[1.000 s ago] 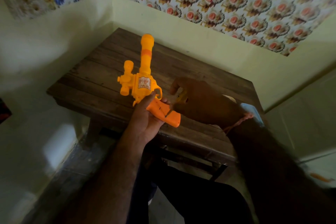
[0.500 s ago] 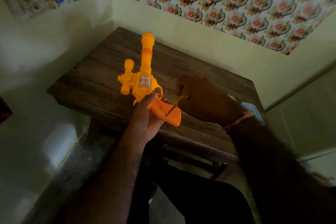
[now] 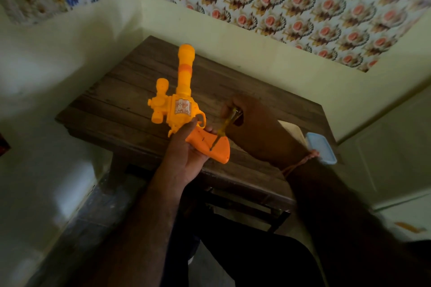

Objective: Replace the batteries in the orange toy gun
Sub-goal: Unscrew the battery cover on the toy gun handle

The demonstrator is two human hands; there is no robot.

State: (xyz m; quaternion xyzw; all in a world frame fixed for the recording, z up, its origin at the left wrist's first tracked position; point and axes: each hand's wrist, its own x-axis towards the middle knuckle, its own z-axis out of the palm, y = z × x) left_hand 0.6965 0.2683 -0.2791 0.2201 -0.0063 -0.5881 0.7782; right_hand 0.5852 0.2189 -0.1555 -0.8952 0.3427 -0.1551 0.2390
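Shadowing the right hand (image 3: 254,121), gloom blurs its screwdriver (image 3: 225,127) hold.

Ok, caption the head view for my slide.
Left hand holds the orange toy gun while the right hand sets a screwdriver to its handle.

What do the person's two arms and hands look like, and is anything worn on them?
Both forearms are bare, with no sleeves or gloves in view. The left hand shows no ring, watch or band. Near the right hand, a thin reddish-orange thread bracelet is tied round the wrist, with loose ends hanging from it.
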